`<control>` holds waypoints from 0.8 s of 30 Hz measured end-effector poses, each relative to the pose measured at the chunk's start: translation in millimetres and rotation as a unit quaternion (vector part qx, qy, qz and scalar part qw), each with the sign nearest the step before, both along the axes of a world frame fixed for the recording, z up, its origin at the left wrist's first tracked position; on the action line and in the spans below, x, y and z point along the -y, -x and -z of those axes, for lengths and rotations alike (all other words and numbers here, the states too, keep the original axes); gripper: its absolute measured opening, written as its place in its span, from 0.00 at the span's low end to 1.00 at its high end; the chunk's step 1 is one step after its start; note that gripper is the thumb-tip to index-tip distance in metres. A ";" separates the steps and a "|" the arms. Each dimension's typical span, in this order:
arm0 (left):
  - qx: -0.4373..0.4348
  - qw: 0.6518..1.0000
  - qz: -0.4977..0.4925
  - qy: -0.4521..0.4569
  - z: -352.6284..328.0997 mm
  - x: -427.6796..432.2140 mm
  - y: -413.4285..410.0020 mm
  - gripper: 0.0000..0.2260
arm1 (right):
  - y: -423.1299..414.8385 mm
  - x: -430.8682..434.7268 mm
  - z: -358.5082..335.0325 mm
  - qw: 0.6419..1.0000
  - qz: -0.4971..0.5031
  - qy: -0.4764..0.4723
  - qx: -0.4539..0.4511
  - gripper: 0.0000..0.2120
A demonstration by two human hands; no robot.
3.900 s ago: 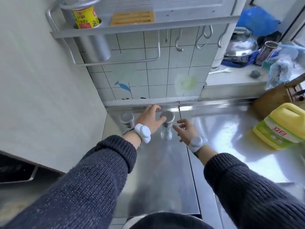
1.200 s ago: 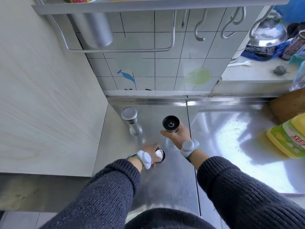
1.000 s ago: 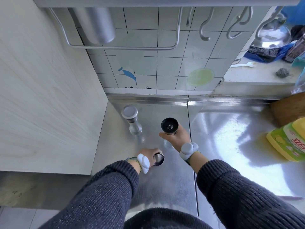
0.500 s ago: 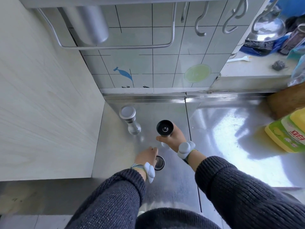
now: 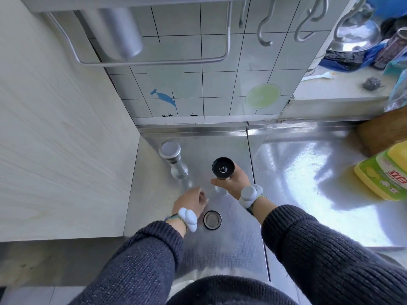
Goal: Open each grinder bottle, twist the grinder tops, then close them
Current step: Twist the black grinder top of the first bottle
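Observation:
Two grinder bottles stand on the steel counter (image 5: 220, 249). The left grinder bottle (image 5: 174, 160) keeps its silver cap on, near the wall panel. The right grinder bottle (image 5: 222, 168) has its cap off, so its black grinder top faces up. My right hand (image 5: 233, 181) grips this bottle around the neck. Its silver cap (image 5: 212, 220) lies upside down on the counter, just right of my left wrist. My left hand (image 5: 190, 202) hovers beside the cap with loosely curled fingers and holds nothing.
A yellow-green detergent jug (image 5: 384, 172) lies at the right. A wooden block (image 5: 383, 133) stands behind it. A light wood panel (image 5: 61, 139) walls the left side. Overhead hangs a rail with hooks (image 5: 264, 29); a cluttered ledge (image 5: 343, 89) is at the back right.
My left hand set the silver cap down on the counter and drew away from it, empty. My right hand kept hold of the uncapped bottle.

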State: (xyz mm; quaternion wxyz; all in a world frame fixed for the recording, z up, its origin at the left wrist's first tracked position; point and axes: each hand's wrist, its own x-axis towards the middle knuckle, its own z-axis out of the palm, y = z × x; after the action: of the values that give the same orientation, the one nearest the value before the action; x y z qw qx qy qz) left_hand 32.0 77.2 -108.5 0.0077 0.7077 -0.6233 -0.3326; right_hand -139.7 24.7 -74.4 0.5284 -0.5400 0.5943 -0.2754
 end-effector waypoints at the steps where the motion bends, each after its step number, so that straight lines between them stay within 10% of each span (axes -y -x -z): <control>1: -0.015 0.999 -0.029 0.032 -7.3 4.4 -2.7 0.08 | 1.2 -0.3 -0.1 1.000 0.001 -0.002 0.001 0.19; 9: -0.129 0.951 -0.046 0.278 -73.3 42.0 10.9 0.09 | 8.1 -3.5 1.7 1.000 -0.005 -0.008 0.006 0.18; 18: -0.057 0.932 0.159 0.319 -83.2 61.3 23.0 0.07 | 10.7 0.9 6.8 0.997 -0.042 0.001 -0.060 0.19; 24: -0.007 0.955 0.228 0.188 -108.0 68.5 33.5 0.09 | 11.5 1.0 6.2 0.995 -0.040 -0.002 -0.087 0.24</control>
State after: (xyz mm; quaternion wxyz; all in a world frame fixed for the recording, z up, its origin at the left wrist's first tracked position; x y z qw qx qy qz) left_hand -1.5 8.8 -0.5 0.0693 0.5305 -0.8190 -0.2075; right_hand -151.2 23.7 -80.6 0.4861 -0.5843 0.6167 -0.2048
